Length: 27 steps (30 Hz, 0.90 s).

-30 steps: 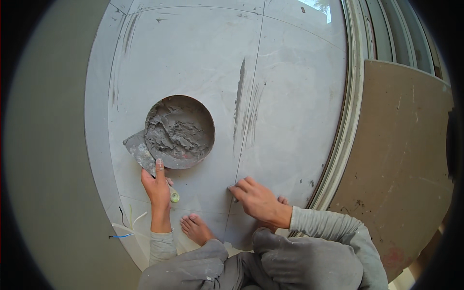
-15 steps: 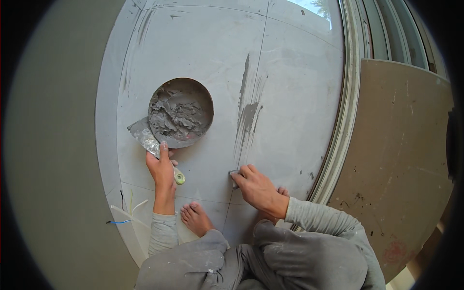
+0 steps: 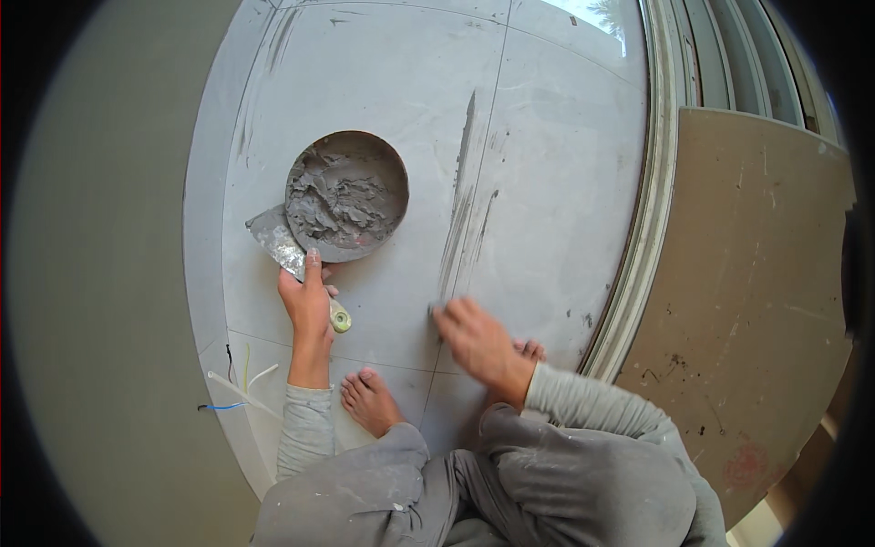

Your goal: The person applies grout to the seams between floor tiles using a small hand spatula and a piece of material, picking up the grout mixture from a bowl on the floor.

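Observation:
My left hand (image 3: pixel 308 305) is closed around a putty knife (image 3: pixel 278 242) with a worn metal blade and a pale green handle end. Its thumb rests against the near rim of a round bowl (image 3: pixel 348 256) that holds thick grey grout (image 3: pixel 344 196). Right of it, my right hand (image 3: pixel 478 339) is closed on a small grey scraper (image 3: pixel 434 312), low over a joint in the tiled floor (image 3: pixel 383 301). Motion blurs these fingers, and they hide most of the scraper. Grey grout smears (image 3: pixel 463 182) run along the joint ahead of this hand.
A brown board (image 3: pixel 743 273) lies at the right, beyond a pale metal door track (image 3: pixel 645 264). Loose electric wires (image 3: pixel 239 401) stick out at the lower left, beside a plain wall (image 3: pixel 109 273). My bare left foot (image 3: pixel 372 401) is on the tiles.
My right hand has wiped over the joint, and the thick grout patch there is now thin streaks. My left hand still keeps the putty knife at the bowl; the view has shifted slightly.

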{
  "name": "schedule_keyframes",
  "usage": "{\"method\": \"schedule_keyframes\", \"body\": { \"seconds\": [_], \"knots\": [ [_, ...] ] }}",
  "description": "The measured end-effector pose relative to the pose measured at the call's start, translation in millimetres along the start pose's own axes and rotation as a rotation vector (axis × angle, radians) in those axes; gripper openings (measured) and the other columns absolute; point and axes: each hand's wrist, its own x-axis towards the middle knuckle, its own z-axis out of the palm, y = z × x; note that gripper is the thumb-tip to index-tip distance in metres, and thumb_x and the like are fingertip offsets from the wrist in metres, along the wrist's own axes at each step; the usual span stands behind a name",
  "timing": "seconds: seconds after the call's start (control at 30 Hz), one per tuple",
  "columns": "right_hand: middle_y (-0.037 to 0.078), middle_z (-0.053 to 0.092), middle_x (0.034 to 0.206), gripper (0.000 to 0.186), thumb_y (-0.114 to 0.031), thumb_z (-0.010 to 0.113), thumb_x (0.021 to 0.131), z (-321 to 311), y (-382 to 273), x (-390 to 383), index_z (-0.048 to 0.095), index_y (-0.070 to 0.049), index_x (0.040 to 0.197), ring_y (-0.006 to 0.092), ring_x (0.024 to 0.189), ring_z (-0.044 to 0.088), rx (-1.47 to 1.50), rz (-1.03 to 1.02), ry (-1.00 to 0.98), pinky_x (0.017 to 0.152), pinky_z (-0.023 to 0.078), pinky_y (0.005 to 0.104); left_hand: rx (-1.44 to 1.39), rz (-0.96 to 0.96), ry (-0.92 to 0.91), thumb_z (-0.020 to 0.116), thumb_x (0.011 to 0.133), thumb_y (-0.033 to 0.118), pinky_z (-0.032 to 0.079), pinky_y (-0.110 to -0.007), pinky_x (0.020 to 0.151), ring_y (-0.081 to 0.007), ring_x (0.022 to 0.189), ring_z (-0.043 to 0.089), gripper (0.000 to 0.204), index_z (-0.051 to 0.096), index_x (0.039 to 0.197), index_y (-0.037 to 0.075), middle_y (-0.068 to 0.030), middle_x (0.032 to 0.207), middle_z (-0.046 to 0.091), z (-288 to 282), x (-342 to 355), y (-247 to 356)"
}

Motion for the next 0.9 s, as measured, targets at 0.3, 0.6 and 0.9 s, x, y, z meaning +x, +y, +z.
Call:
{"method": "schedule_keyframes", "body": {
  "seconds": [0.3, 0.6, 0.9],
  "knots": [
    [0.013, 0.063, 0.111, 0.045, 0.007, 0.064, 0.077, -35.1, 34.6, 51.8, 0.066, 0.001, 0.121, 0.0318, 0.106, 0.059, -0.08, 0.068, 0.347, 0.086, 0.056, 0.0377, -0.03, 0.011, -0.007, 0.062, 0.105, 0.019, 0.047, -0.026, 0.055, -0.0136, 0.084, 0.063, 0.032, 0.056, 0.132, 0.003, -0.0043, 0.111, 0.066, -17.5, -9.2, -13.2],
    [0.014, 0.056, 0.123, 0.051, -0.009, 0.06, 0.086, -2.8, -17.4, -29.7, 0.059, 0.007, 0.134, 0.0297, 0.116, 0.055, -0.256, 0.027, 0.035, 0.099, 0.048, 0.0379, -0.024, 0.036, -0.017, 0.063, 0.104, 0.019, 0.047, -0.027, 0.056, -0.0146, 0.085, 0.065, 0.032, 0.056, 0.132, 0.002, -0.0044, 0.113, 0.066, -30.9, -19.5, -3.2],
    [0.018, 0.062, 0.112, 0.045, 0.007, 0.062, 0.079, -67.4, 31.2, 52.2, 0.062, 0.004, 0.124, 0.0355, 0.104, 0.058, -0.158, 0.075, 0.397, 0.092, 0.052, 0.0423, -0.007, 0.035, 0.0, 0.064, 0.104, 0.02, 0.048, -0.027, 0.056, -0.0137, 0.085, 0.063, 0.033, 0.057, 0.131, 0.002, -0.0038, 0.108, 0.065, -41.3, -20.4, -7.4]
  ]
}}
